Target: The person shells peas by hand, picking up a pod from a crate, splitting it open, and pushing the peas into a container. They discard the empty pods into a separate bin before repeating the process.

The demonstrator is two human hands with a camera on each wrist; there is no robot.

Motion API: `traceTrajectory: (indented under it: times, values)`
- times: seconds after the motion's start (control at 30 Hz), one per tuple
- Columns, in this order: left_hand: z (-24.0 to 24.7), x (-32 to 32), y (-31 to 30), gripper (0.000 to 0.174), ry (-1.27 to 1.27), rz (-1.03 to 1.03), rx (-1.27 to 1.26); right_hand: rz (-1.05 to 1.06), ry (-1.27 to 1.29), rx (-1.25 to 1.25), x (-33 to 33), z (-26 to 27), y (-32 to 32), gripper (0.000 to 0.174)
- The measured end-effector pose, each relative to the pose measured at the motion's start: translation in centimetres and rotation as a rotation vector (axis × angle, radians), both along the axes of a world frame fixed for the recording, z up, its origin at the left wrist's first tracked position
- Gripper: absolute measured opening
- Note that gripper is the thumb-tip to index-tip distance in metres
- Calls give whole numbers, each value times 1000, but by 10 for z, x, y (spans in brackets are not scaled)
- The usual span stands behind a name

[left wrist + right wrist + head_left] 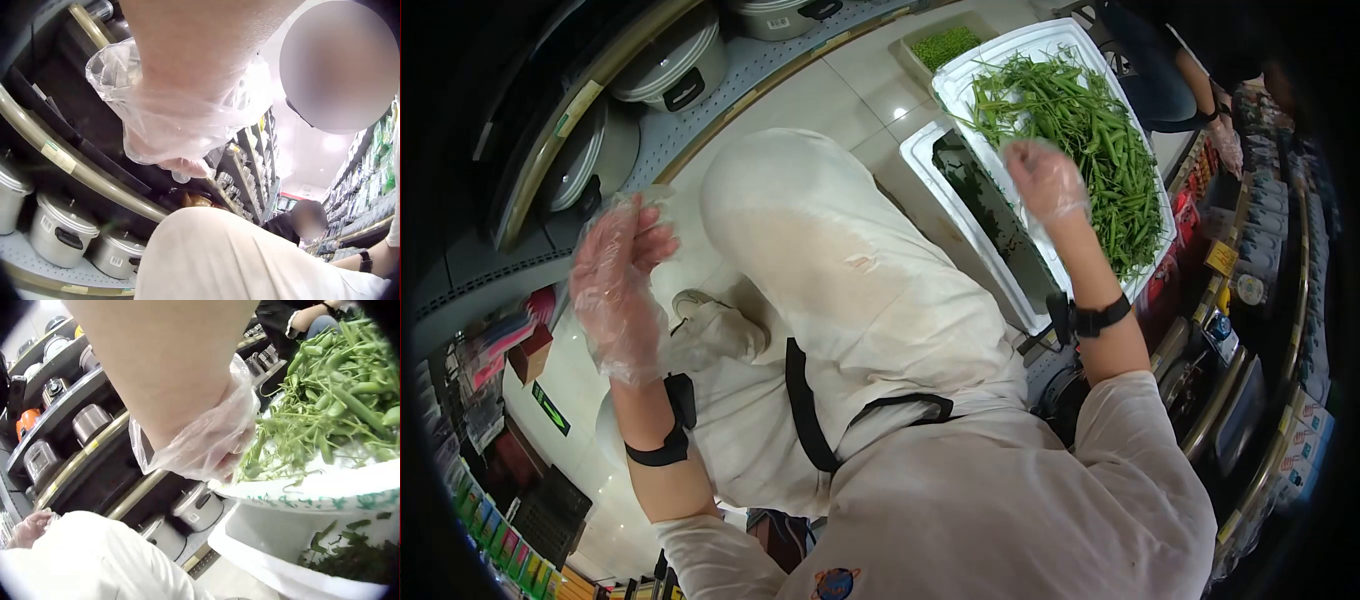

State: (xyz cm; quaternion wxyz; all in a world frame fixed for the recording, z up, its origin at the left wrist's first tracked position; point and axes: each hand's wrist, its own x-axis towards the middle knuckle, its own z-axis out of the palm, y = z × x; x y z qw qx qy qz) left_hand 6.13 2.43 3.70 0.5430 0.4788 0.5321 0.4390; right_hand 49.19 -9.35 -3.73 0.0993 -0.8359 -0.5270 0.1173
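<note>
My right hand (1048,182), in a clear plastic glove, is over the near edge of a white foam tray (1165,215) heaped with green pea pods (1105,165). Its fingers are bent, and their tips come right at the pods and thin stems in the right wrist view; I cannot tell whether they pinch anything. Raised beside the knee, my left hand (622,275) wears a similar glove, its fingers loosely curled with nothing in them. Below the tray stands a white foam box (920,150) with dark green scraps (350,550) inside.
A small tub of shelled green peas (945,47) sits on the tiled floor behind the tray. Shelves with lidded pots (675,70) line the left. Another person's gloved hand (1226,145) is at the far right, near shelves of packaged goods (1265,230).
</note>
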Motion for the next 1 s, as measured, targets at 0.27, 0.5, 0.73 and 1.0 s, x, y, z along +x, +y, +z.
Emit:
traceTrajectory:
  times: [0.27, 0.5, 0.73, 1.0]
  values:
    - [-4, -4, 4, 24, -24, 57, -28, -63, -152, -284, 23, -22, 71, 34]
    - [0, -9, 5, 27, -15, 74, -33, -222, -83, -446, 22, -14, 77, 46]
    - [13, -1, 6, 29, -18, 86, 2, -272, -60, -268, 29, 23, 58, 43]
    - [17, 0, 4, 28, 4, 43, -17, -234, 718, 172, 31, 92, 27, 25]
